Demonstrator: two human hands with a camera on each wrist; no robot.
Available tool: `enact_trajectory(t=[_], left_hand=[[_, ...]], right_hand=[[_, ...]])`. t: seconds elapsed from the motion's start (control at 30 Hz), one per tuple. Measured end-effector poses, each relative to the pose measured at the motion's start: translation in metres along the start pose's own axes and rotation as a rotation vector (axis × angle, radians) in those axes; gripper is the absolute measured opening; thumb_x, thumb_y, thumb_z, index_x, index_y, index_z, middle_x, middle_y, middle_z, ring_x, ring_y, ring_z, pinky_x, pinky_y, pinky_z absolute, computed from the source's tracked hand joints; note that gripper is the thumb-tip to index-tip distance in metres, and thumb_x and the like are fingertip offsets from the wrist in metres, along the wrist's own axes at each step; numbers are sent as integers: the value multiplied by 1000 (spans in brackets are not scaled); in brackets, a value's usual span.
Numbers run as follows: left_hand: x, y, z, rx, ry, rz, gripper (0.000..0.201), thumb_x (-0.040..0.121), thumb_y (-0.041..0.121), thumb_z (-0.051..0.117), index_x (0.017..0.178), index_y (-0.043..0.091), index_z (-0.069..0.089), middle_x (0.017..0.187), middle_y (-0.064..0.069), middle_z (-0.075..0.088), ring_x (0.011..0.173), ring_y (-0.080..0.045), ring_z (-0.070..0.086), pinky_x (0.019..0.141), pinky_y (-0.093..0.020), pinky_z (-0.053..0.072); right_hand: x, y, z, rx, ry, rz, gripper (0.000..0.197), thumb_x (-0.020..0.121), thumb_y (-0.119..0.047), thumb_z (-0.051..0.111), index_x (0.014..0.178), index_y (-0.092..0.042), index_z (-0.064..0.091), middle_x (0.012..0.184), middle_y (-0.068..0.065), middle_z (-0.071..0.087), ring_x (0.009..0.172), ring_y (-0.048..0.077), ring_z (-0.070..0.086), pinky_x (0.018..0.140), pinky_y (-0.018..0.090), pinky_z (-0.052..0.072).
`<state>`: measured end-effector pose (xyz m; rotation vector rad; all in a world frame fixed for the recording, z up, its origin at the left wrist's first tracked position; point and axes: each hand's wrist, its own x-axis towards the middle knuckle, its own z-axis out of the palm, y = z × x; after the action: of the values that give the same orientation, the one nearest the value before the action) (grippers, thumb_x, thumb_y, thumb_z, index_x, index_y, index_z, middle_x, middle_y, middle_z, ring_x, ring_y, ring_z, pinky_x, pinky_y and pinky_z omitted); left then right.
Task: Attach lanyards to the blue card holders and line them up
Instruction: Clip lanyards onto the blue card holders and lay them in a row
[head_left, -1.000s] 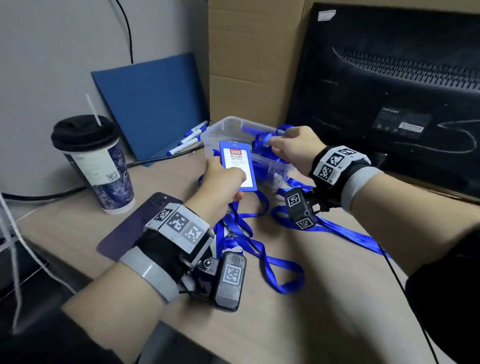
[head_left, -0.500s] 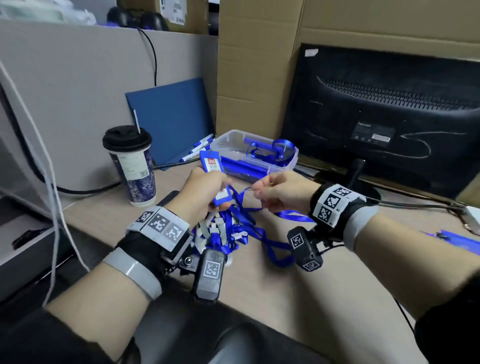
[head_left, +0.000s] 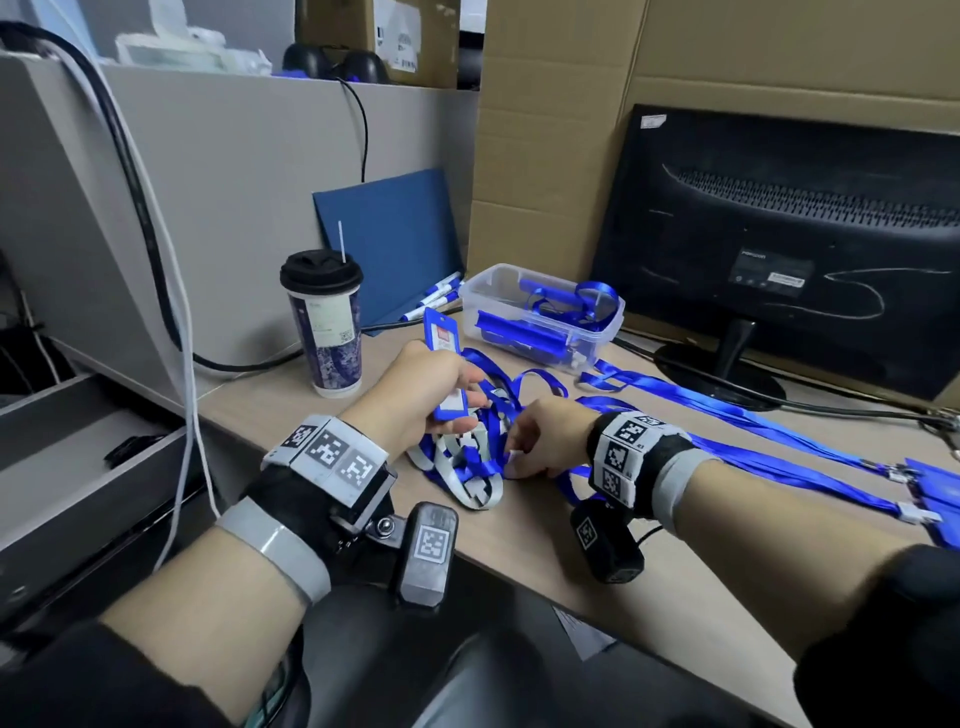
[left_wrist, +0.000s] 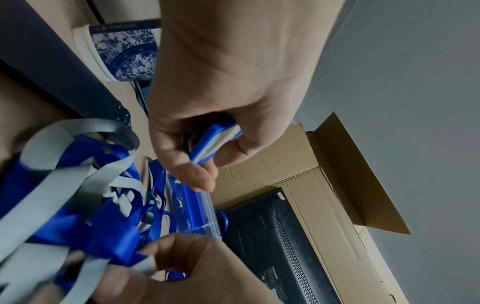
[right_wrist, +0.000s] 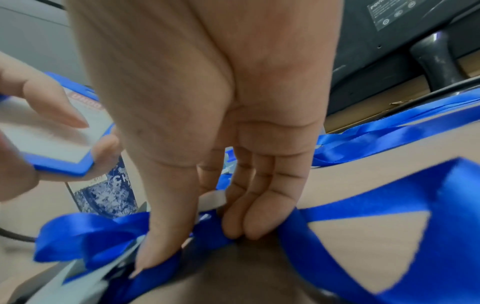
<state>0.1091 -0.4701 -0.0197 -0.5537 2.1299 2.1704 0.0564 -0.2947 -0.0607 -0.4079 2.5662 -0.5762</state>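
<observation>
My left hand (head_left: 460, 402) grips a blue card holder (head_left: 445, 364) with a white card in it, tilted up above the table; its edge shows between thumb and fingers (left_wrist: 215, 142). Just right of it, my right hand (head_left: 514, 460) pinches a blue lanyard (right_wrist: 91, 232) between thumb and fingertips (right_wrist: 241, 228), low at the table. That strap belongs to a tangled heap of blue and grey lanyards (head_left: 467, 462) lying between my hands. Further right, several blue lanyards (head_left: 779, 441) lie stretched out, ending at blue card holders (head_left: 935, 493) by the frame's edge.
A clear plastic box (head_left: 488, 291) with blue holders and a lanyard stands behind my hands. A lidded paper cup (head_left: 324, 322) is at the left, a blue folder (head_left: 395, 244) and markers (head_left: 434, 299) behind it. A monitor's back (head_left: 779, 234) and stand (head_left: 727, 374) fill the right rear. The table's front edge (head_left: 519, 577) runs below my wrists.
My right hand left the plastic box and came down onto the lanyard heap, taking hold of a blue strap. My left hand drew the card holder nearer. The head view rose.
</observation>
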Motion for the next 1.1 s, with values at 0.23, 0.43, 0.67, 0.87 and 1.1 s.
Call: enact_trajectory(t=[0.23, 0.43, 0.67, 0.87, 1.1], left_hand=[[11, 1, 1, 181, -115, 56, 42, 83, 2, 69, 120, 21, 66, 90, 1, 78, 64, -15, 57, 47, -22, 35], [6, 5, 13, 437, -201, 173, 30, 81, 11, 78, 107, 23, 68, 69, 17, 72, 64, -12, 56, 50, -23, 38], [16, -9, 17, 375, 9, 155, 20, 83, 4, 72, 94, 20, 65, 61, 3, 62, 45, -12, 50, 38, -16, 33], [28, -12, 10, 293, 224, 220, 30, 84, 5, 67, 106, 24, 61, 95, -2, 66, 90, -28, 68, 76, -34, 55], [24, -13, 22, 198, 178, 209, 32, 83, 4, 69, 107, 23, 63, 77, 0, 60, 61, -20, 53, 48, -23, 37]], right_hand=[[-13, -1, -29, 232, 62, -100, 32, 77, -37, 89, 87, -12, 71, 76, 6, 73, 64, 16, 71, 65, 32, 63], [-34, -13, -53, 719, 285, -349, 31, 93, -29, 75, 97, 1, 68, 74, 7, 63, 63, 16, 60, 64, 30, 56], [-46, -25, -67, 1192, 530, -477, 23, 113, -26, 35, 104, -9, 46, 88, 11, 71, 87, 28, 75, 69, 37, 62], [-44, -2, -78, 831, 1042, -410, 17, 109, -33, 37, 106, -18, 42, 88, 5, 49, 75, 17, 47, 76, 37, 49], [-57, 22, -81, 400, 1263, -217, 17, 106, -39, 43, 110, -25, 51, 87, -19, 69, 97, 11, 59, 95, 39, 41]])
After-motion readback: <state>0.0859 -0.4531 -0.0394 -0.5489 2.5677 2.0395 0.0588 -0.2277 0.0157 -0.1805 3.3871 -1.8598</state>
